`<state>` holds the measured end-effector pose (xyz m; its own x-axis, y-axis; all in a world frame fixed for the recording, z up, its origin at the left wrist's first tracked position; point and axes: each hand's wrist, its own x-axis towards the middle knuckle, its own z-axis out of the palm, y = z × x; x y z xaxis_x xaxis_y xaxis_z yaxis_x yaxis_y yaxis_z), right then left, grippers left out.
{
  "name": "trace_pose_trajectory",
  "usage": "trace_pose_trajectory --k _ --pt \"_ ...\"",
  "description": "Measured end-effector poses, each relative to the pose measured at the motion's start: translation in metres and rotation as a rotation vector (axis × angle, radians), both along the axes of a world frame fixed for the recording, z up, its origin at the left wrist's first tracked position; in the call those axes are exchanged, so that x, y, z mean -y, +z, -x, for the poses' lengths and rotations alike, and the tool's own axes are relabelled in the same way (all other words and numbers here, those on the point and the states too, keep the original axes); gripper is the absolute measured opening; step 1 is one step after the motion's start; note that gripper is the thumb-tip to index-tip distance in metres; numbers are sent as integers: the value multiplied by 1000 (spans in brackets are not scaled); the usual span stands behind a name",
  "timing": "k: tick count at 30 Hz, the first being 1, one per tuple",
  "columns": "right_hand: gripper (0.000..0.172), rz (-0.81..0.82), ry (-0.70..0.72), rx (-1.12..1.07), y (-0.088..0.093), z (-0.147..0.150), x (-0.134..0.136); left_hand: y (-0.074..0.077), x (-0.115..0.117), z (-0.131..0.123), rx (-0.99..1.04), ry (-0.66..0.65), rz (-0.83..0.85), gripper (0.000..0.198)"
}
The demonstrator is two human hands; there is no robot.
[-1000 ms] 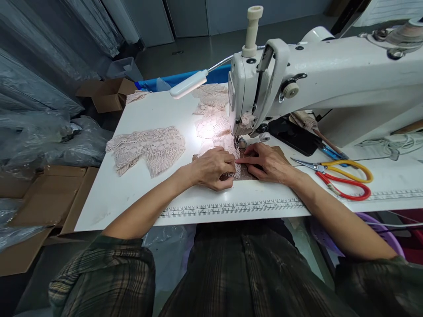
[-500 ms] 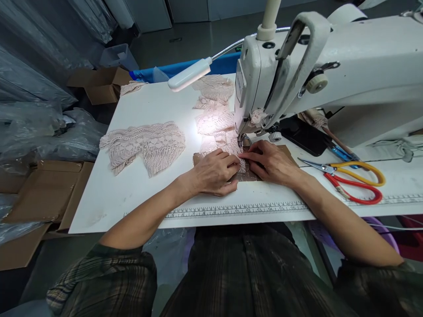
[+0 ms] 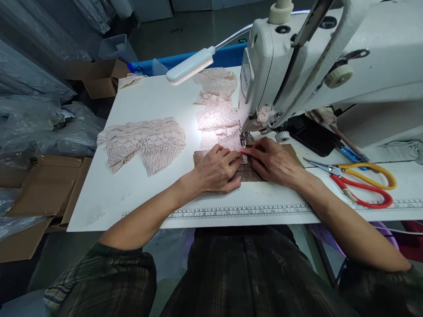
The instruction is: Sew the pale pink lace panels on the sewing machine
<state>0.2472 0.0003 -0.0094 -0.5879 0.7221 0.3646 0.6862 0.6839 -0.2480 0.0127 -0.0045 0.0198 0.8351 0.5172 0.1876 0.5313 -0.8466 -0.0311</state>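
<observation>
A strip of pale pink lace (image 3: 220, 118) runs under the presser foot (image 3: 246, 140) of a white sewing machine (image 3: 256, 72). My left hand (image 3: 220, 169) rests on its near end, fingers curled and pressed together on the lace. Just right of it, my right hand (image 3: 276, 160) pinches the lace edge close to the foot, index finger pointing left. The two hands nearly touch at the fingertips. Beneath both lies a brown board or patch (image 3: 253, 175) on the table, partly covered by hands and lace. The tips of several fingers are hidden.
Another lace piece (image 3: 145, 143) lies to the left on the white table (image 3: 132, 193). Scissors (image 3: 340, 169) with yellow and red handles and a black phone (image 3: 313, 134) lie right. A lamp (image 3: 190, 66) hangs above. Cardboard boxes (image 3: 46, 185) stand left; a printed ruler (image 3: 228, 212) follows the front edge.
The camera view has shifted a little, so the machine appears larger and further right. Less lace shows between my hands, and both hands keep their grip near the presser foot.
</observation>
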Motion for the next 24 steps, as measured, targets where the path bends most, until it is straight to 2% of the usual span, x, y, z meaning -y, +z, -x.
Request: trace_pose_trajectory --k 9,14,24 --pt "39 23 -21 -27 -1 0 0 -9 -7 1 22 14 -81 44" --pt "38 37 -4 -43 -1 -2 4 -12 -11 2 37 20 -70 46" --pt "40 61 -60 38 3 3 3 -3 -25 0 -24 2 -30 45"
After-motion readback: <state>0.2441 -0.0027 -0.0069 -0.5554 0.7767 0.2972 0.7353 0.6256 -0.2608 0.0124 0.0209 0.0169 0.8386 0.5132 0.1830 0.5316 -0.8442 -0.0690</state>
